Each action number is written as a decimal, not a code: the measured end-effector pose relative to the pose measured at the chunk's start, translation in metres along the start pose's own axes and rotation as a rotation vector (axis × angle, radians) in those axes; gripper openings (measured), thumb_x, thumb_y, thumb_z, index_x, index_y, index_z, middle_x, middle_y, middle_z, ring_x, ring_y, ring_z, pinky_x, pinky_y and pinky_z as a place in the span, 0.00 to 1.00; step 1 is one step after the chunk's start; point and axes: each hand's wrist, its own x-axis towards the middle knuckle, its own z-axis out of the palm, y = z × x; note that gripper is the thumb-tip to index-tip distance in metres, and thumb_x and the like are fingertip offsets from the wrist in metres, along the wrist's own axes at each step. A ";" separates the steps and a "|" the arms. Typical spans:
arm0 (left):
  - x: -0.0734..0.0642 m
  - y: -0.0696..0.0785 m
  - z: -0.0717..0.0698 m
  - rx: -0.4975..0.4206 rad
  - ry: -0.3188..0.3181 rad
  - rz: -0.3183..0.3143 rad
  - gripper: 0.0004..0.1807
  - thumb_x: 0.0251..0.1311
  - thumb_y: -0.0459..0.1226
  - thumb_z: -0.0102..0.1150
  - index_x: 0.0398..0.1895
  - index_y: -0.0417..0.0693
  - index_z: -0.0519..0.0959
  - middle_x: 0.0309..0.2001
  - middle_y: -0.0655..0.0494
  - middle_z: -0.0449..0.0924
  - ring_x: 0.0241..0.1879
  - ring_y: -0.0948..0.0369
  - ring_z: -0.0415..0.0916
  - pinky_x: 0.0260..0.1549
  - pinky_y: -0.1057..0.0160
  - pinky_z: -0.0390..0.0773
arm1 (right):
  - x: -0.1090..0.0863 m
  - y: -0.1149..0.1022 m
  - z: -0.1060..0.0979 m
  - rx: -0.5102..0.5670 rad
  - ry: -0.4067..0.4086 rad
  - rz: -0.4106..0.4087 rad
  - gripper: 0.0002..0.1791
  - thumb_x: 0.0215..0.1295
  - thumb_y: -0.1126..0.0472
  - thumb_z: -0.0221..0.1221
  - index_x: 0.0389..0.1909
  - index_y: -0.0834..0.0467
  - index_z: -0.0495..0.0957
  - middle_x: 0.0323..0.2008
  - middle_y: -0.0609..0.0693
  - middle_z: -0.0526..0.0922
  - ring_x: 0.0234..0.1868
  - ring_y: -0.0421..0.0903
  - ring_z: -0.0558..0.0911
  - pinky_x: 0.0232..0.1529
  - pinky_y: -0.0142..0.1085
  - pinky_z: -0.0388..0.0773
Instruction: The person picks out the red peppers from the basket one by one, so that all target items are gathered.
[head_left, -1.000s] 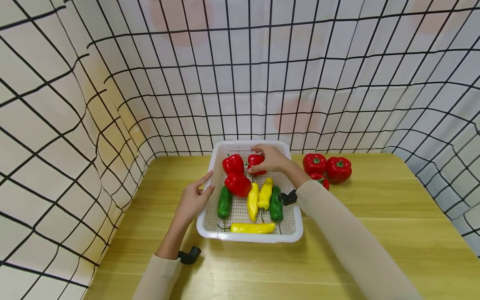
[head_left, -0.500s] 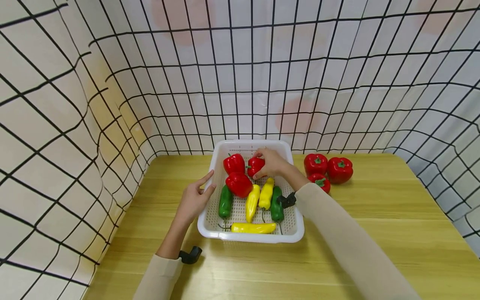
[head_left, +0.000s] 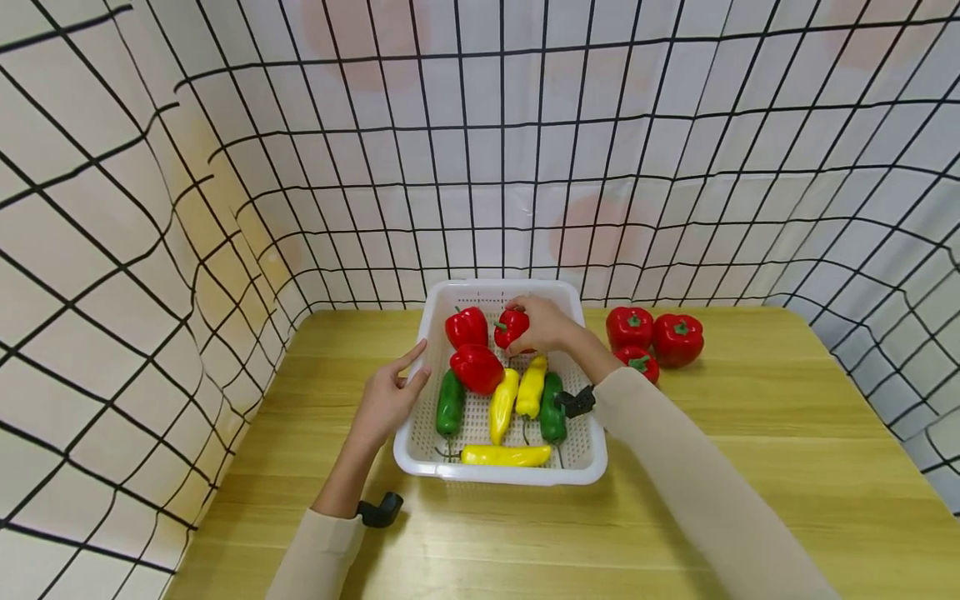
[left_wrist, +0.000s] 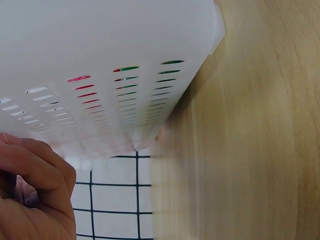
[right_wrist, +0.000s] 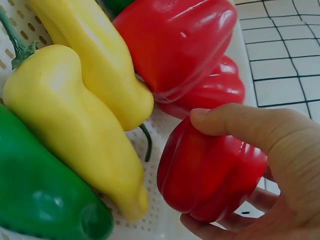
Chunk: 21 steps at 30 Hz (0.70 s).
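My right hand (head_left: pixel 546 323) grips a red bell pepper (right_wrist: pixel 210 167) at the back right inside a white perforated plastic basket (head_left: pixel 498 476). In the right wrist view the thumb lies across the top of this pepper and the fingers come round beneath. Its green stem faces left in the head view. At the basket's left rim my left hand (head_left: pixel 386 400) holds on, with thumb and index finger over the edge. The left wrist view shows its bent fingers (left_wrist: pixel 47 172) beside the outer wall. Two more red bell peppers (head_left: pixel 477 369) lie left of the held one.
Several yellow peppers (head_left: pixel 506 456) and two green peppers (head_left: pixel 450 404) fill the basket's front half. Right of it, three red bell peppers (head_left: pixel 678 339) stand grouped on the wooden table (head_left: pixel 787 433). A black wire grid (head_left: pixel 480 179) over pale cloth encloses the back and sides.
The held red bell pepper has turned in my right hand, and its stem shows more toward the camera. One yellow pepper has tilted leftward at its lower end. My left hand stays put.
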 end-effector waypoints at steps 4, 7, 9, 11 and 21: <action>0.000 0.001 0.000 0.015 0.002 -0.015 0.27 0.74 0.47 0.58 0.75 0.74 0.69 0.27 0.38 0.82 0.26 0.49 0.87 0.22 0.56 0.88 | -0.005 -0.003 -0.006 0.000 0.027 -0.028 0.47 0.49 0.58 0.78 0.71 0.59 0.69 0.64 0.59 0.76 0.59 0.56 0.80 0.59 0.48 0.84; 0.000 0.000 0.001 0.028 0.007 -0.022 0.27 0.74 0.48 0.58 0.74 0.75 0.69 0.27 0.38 0.82 0.26 0.49 0.87 0.22 0.56 0.88 | -0.011 -0.006 -0.010 0.013 0.046 -0.039 0.45 0.49 0.58 0.78 0.69 0.58 0.70 0.65 0.58 0.76 0.59 0.56 0.80 0.59 0.48 0.85; 0.000 -0.001 0.001 0.029 0.008 -0.023 0.27 0.74 0.48 0.58 0.74 0.75 0.69 0.27 0.38 0.82 0.26 0.49 0.87 0.22 0.56 0.88 | -0.017 -0.008 -0.013 0.030 0.057 -0.041 0.43 0.49 0.58 0.78 0.68 0.56 0.71 0.66 0.57 0.76 0.59 0.56 0.80 0.58 0.48 0.85; 0.000 -0.001 0.002 0.029 0.007 -0.027 0.27 0.74 0.48 0.58 0.74 0.76 0.69 0.27 0.37 0.82 0.26 0.49 0.87 0.22 0.56 0.88 | -0.023 -0.010 -0.017 0.048 0.069 -0.046 0.43 0.49 0.57 0.78 0.68 0.55 0.72 0.66 0.57 0.75 0.59 0.57 0.80 0.57 0.48 0.86; -0.001 -0.002 0.002 0.029 0.000 -0.033 0.27 0.74 0.50 0.58 0.74 0.78 0.68 0.31 0.35 0.84 0.28 0.49 0.88 0.23 0.56 0.88 | -0.057 -0.011 -0.036 0.160 0.093 -0.034 0.45 0.50 0.53 0.78 0.70 0.50 0.71 0.70 0.54 0.72 0.66 0.62 0.75 0.51 0.50 0.88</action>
